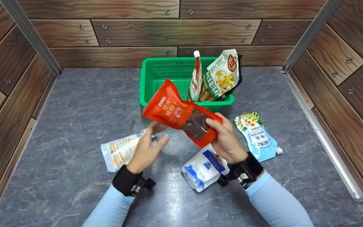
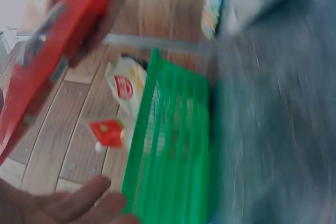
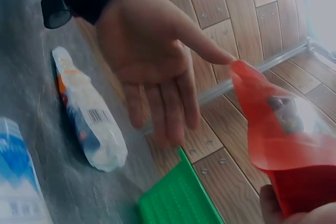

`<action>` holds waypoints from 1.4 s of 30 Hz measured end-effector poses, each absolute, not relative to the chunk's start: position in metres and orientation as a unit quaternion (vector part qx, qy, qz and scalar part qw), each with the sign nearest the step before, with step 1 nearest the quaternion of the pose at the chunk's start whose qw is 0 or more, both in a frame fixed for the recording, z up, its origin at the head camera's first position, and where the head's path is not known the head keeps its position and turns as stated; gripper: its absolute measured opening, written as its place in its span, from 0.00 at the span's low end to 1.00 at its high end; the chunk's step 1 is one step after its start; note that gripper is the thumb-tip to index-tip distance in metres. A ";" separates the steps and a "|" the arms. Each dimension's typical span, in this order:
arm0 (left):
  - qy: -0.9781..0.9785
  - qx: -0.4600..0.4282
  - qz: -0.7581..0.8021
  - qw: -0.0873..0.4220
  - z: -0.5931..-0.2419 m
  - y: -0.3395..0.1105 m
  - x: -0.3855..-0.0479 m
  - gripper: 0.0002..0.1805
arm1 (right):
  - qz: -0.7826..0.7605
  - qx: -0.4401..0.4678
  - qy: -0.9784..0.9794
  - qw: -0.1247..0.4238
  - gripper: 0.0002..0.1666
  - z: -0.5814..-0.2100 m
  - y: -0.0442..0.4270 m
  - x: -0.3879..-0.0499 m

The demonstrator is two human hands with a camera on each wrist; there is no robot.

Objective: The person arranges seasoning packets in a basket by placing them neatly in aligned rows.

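Observation:
My right hand point(image 1: 227, 138) grips one end of a red pouch point(image 1: 176, 108), thumb on top. The pouch has a clear window with dark contents and is held up in front of the green basket point(image 1: 143, 82). My left hand point(image 1: 146, 148) is just left of the pouch; its fingers look fairly straight in the right wrist view, with the left hand point(image 3: 152, 51) holding nothing. There, the thumb tip appears close to the red pouch point(image 3: 283, 124); whether they touch I cannot tell. Below the left hand lies a white-and-orange bag point(image 1: 118, 153), partly covered by it.
In the basket's right half stand a red-and-white spouted pouch point(image 1: 196, 78) and a cream-and-green packet point(image 1: 224, 75). A white-and-blue bag point(image 1: 202, 170) lies under my right wrist. A light-blue Heinz pouch point(image 1: 260, 138) lies to the right. Wood-patterned walls point(image 1: 175, 33) enclose the grey surface.

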State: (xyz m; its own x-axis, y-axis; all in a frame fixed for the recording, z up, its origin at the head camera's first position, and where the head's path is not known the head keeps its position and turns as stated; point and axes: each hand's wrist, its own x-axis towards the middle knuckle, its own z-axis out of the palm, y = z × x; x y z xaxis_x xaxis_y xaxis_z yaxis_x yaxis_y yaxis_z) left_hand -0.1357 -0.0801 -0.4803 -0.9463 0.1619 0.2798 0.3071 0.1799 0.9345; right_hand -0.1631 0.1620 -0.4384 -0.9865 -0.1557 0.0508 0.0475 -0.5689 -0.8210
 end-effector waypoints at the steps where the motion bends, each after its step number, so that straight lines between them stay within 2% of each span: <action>1: -0.751 -0.160 -0.640 0.033 -0.480 -0.076 -0.135 0.30 | -0.887 -0.058 0.456 0.052 0.07 -0.439 0.159 -0.162; 5: -0.696 -0.175 -0.695 -0.045 -0.478 -0.060 -0.133 0.30 | -0.894 -0.059 0.442 0.042 0.07 -0.444 0.150 -0.157; 9: -0.656 -0.166 -0.732 -0.073 -0.478 -0.044 -0.131 0.37 | -0.896 -0.076 0.435 0.046 0.07 -0.449 0.143 -0.152; 12: -0.628 -0.153 -0.761 -0.060 -0.476 -0.037 -0.129 0.40 | -0.892 -0.095 0.440 0.052 0.08 -0.453 0.140 -0.148; 17: -0.562 -0.120 -0.818 -0.035 -0.472 -0.031 -0.126 0.39 | -0.873 -0.127 0.469 0.053 0.13 -0.458 0.140 -0.143; 25: -0.519 -0.089 -0.850 -0.018 -0.468 -0.030 -0.128 0.29 | -0.847 -0.146 0.506 0.075 0.14 -0.462 0.143 -0.141; 29: -0.539 -0.084 -0.838 -0.007 -0.469 -0.032 -0.129 0.27 | -0.834 -0.143 0.526 0.084 0.14 -0.461 0.145 -0.144; 34: -0.597 -0.090 -0.797 0.003 -0.469 -0.037 -0.129 0.26 | -0.818 -0.159 0.549 0.067 0.13 -0.454 0.152 -0.151; 38: -0.635 -0.108 -0.765 -0.010 -0.466 -0.040 -0.127 0.25 | -0.793 -0.196 0.575 0.053 0.20 -0.439 0.162 -0.162; 42: -0.675 -0.131 -0.726 -0.018 -0.454 -0.041 -0.120 0.22 | -0.750 -0.234 0.615 0.069 0.30 -0.421 0.173 -0.175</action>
State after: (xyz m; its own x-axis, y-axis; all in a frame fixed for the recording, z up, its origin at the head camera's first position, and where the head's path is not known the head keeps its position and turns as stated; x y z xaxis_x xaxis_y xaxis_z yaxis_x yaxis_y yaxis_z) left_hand -0.1200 -0.0407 -0.4540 -0.9651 0.2032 0.1655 0.1505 -0.0870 0.9848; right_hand -0.1753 0.1730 -0.4207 -0.8807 -0.3918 0.2660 -0.1837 -0.2351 -0.9545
